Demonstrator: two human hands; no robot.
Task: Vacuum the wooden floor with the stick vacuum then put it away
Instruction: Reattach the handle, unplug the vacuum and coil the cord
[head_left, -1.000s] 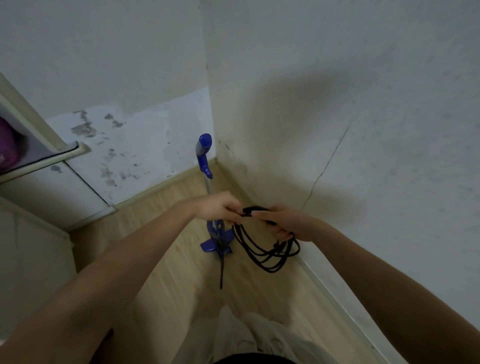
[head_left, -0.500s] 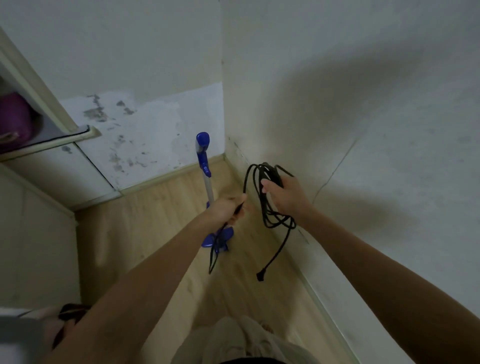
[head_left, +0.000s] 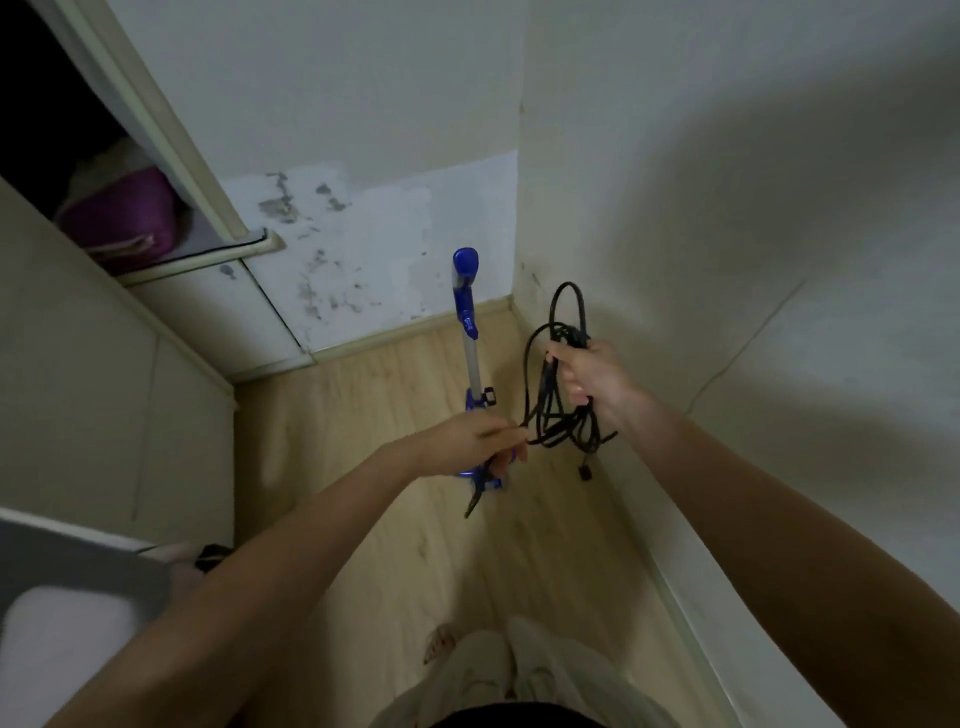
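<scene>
Near the middle of the frame, your blue stick vacuum (head_left: 470, 332) stands upright in the corner of the room, its handle at the top and its base on the wooden floor (head_left: 363, 415), partly hidden behind your left hand (head_left: 467, 441). Your right hand (head_left: 589, 371), just right of centre, grips a bundle of coiled black power cord (head_left: 558, 395), fingers wrapped round the loops; the plug (head_left: 585, 473) dangles below the coil. Your left hand pinches a strand of that cord where it runs across from the coil, with a loose length hanging beneath it toward the floor. At the upper left of the frame an open cabinet (head_left: 244, 244) shows a purple bundle (head_left: 124, 218) on its shelf. Stained white wall (head_left: 363, 234) fills the space behind the vacuum, and your light trousers (head_left: 498, 675) show at the bottom centre.
</scene>
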